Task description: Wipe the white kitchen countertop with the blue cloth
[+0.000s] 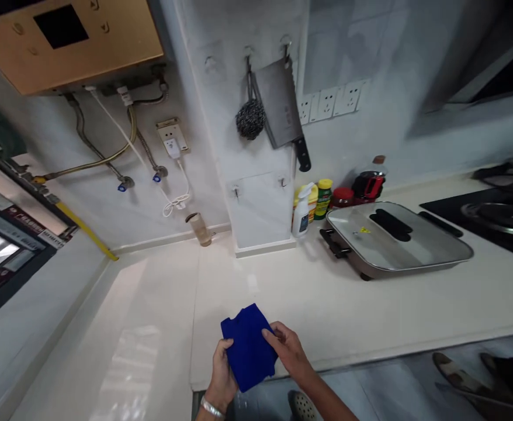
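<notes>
Left hand [222, 374]: yours, grasping; thumb laid over the cloth's left edge, most fingers hidden beneath. Bracelet [212, 408] on the wrist.

Right hand [289, 354]: yours, grasping; thumb and fingers pinch the cloth's upper right edge, at a higher point than your left thumb.

Cloth [250, 351]: one, deep blue, seemingly folded. Lies directly between your hands, touching both; neither is clearly nearer. Long axis runs away from you toward the wall, far end leaning a little left, so your grips fall on its two long sides. Seen across the counter's front edge; whether its underside meets the counter, you cannot tell.

Counter [348, 316]: pale, extending beyond the cloth to the wall.

Lidded pan [436, 245]: on the counter, ahead and right, well apart from your right hand.

Spray bottle [301, 215]: upright, just beside the wall's projecting column.

Cup [199, 229]: far side of the counter, ahead and left of the cloth.

Cleaver [278, 102] and scourer [250, 119]: hung side by side on wall hooks.
</notes>
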A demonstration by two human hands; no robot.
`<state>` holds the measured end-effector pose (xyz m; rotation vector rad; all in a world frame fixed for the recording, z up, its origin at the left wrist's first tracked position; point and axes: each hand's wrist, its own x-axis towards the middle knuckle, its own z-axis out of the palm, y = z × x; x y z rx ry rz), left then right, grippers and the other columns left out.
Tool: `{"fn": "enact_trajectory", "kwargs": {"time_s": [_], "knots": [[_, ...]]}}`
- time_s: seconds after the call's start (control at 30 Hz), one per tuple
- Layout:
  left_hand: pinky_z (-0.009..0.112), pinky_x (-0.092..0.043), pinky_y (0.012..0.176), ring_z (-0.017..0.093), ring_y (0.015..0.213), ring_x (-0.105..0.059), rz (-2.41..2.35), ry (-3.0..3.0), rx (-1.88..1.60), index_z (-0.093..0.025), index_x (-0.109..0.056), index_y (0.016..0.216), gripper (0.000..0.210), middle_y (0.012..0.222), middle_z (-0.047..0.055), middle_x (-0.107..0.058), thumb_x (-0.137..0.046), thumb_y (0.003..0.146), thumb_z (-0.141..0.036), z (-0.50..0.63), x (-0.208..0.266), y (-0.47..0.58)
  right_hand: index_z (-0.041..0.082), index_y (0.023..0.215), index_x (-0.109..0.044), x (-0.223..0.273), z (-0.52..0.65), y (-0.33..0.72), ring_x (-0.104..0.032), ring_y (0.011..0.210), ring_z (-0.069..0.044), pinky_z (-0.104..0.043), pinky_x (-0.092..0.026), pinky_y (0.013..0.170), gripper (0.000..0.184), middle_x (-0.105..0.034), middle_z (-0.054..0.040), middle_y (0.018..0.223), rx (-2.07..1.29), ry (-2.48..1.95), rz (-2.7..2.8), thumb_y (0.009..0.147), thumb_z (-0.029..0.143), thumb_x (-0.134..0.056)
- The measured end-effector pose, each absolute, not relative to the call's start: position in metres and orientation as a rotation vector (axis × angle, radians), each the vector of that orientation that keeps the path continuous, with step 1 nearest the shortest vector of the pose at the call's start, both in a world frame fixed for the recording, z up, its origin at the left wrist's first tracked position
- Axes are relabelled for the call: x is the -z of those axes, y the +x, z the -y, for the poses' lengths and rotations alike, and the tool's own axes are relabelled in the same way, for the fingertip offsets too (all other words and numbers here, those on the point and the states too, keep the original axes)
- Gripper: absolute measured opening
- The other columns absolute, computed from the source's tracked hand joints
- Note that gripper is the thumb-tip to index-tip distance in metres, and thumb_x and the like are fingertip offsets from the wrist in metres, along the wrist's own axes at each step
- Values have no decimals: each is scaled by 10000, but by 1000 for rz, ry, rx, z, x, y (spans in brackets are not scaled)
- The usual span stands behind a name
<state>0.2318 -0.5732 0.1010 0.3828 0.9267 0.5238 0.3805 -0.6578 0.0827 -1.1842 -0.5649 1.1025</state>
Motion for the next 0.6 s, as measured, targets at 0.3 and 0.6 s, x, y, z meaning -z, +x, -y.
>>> {"fn": "enact_trajectory", "kwargs": {"time_s": [0.3,0.6], "knots": [[434,-427,1108,289,1308,-543,-752,808,-479,-230,-484,1432,756,1406,127,-594,-750,773,-488,613,-67,301,200,775,-578,-77,673,420,-501,636,-152,-271,-410,577,530,-569,8,675,-699,-1356,388,733,719,-675],[481,-571,914,344,1134,-634,-736,1139,-85,-158,-591,1289,828,1248,175,-672,-741,674,-691,623,-55,303,203,734,-620,-65,678,414,-459,568,-122,-241,-391,516,521,-511,34,601,-712,-1352,437,767,723,-624]]}}
